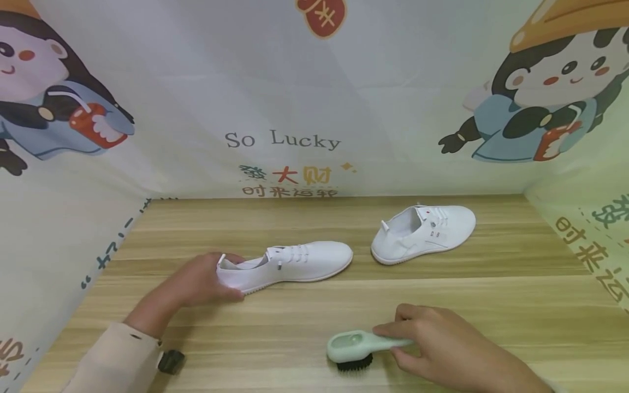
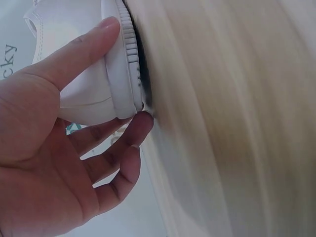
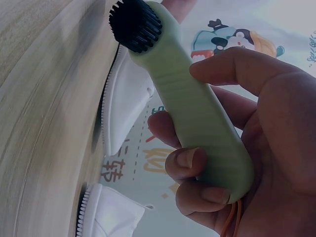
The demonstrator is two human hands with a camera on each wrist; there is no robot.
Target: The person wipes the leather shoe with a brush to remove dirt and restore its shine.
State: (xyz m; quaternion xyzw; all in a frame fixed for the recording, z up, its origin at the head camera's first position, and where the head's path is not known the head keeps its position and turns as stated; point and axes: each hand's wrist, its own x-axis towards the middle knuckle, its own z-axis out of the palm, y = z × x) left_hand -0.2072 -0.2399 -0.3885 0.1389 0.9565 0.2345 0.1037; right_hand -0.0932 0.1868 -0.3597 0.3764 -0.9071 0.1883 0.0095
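Note:
My left hand (image 1: 208, 281) grips the heel of a white lace-up shoe (image 1: 314, 262), whose toe points right. In the left wrist view the thumb lies along the heel's side above the ribbed sole, and the other fingers curl behind it. My right hand (image 1: 442, 341) holds a pale green shoe brush (image 1: 351, 345) by its handle, black bristles facing down, close over the table. Its fingers wrap the ridged handle in the right wrist view, where an orange cord (image 3: 233, 217) hangs from the end. A second white shoe (image 1: 427, 234) rests farther back on the right, toe to the right.
Both shoes are on a wood-grain table (image 1: 275, 333). A printed cloth (image 1: 393, 109) with cartoon figures and lettering walls in its back and sides. A small black object (image 1: 171, 361) is at the left sleeve's cuff (image 1: 123, 349).

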